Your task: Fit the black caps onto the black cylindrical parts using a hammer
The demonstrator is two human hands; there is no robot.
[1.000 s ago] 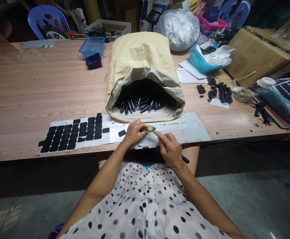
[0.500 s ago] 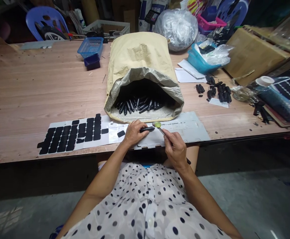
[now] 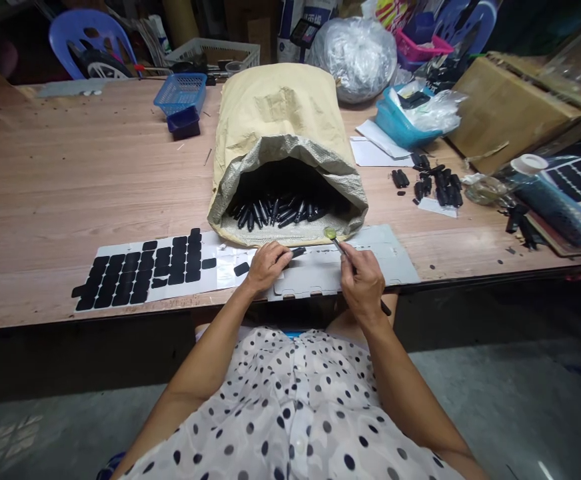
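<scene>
Black part (image 3: 298, 253) clamped in left hand (image 3: 266, 268), tool (image 3: 337, 245) in right hand (image 3: 362, 280); hands apart, open gap between, near bench (image 3: 95, 173) edge.

On the desk (image 3: 95, 167), a blue basket (image 3: 180, 92) has a navy tub (image 3: 183, 124) just in front of it. Past the far edge stand a blue chair (image 3: 90, 33), with what may be a wheel (image 3: 104, 67) in the dim light, and a white crate (image 3: 251, 56). Farther right, a stuffed clear bag (image 3: 355, 60) sits near a pink basket (image 3: 420, 47); nearer, a teal basket (image 3: 395, 127) holds plastic beside a carton (image 3: 510, 113).
</scene>
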